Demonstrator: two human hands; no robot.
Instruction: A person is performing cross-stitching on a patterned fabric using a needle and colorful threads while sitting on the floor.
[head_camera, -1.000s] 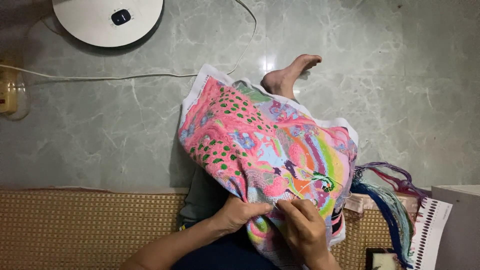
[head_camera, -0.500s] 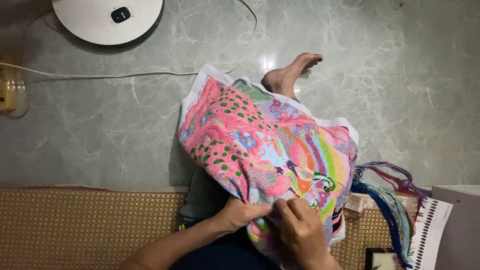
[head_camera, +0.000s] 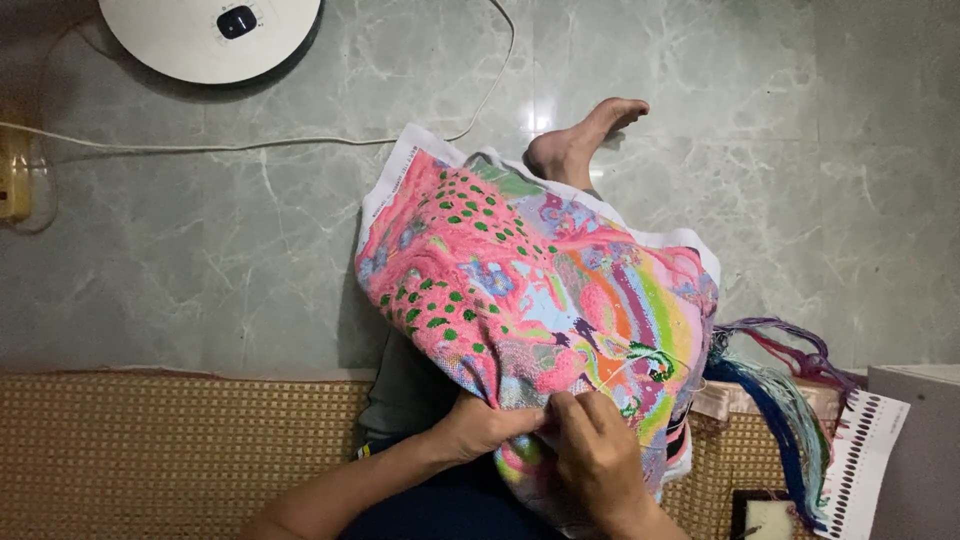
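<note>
Two bare hands meet at the lower edge of a large embroidered cloth (head_camera: 530, 290), worked in pink, green, blue and rainbow colours with a white border. The cloth lies draped over the person's raised knee, spreading from mid-frame down to the lap. The left hand (head_camera: 480, 428) grips a fold of the cloth's lower edge, fingers closed on the fabric. The right hand (head_camera: 598, 452) lies on the cloth just beside it, fingertips pinched together on the stitched surface and touching the left hand's; whether a needle sits between them cannot be told.

Flooring is polished grey-green marbled stone tile (head_camera: 800, 150), with a bright reflection near the person's bare foot (head_camera: 580, 140), which rests on the tile beyond the cloth's top edge. A round white appliance (head_camera: 205, 35) with a dark button sits on the floor at upper left. A white cord (head_camera: 250, 145) runs across the tile from the left edge towards the cloth. A beige fitting (head_camera: 14, 172) shows at the far left edge.

A woven cane seat (head_camera: 170, 450) spans the lower frame. On the right, a hank of coloured threads (head_camera: 785, 400) in blue, purple and green hangs over it, next to a printed card of colour samples (head_camera: 865, 450).
</note>
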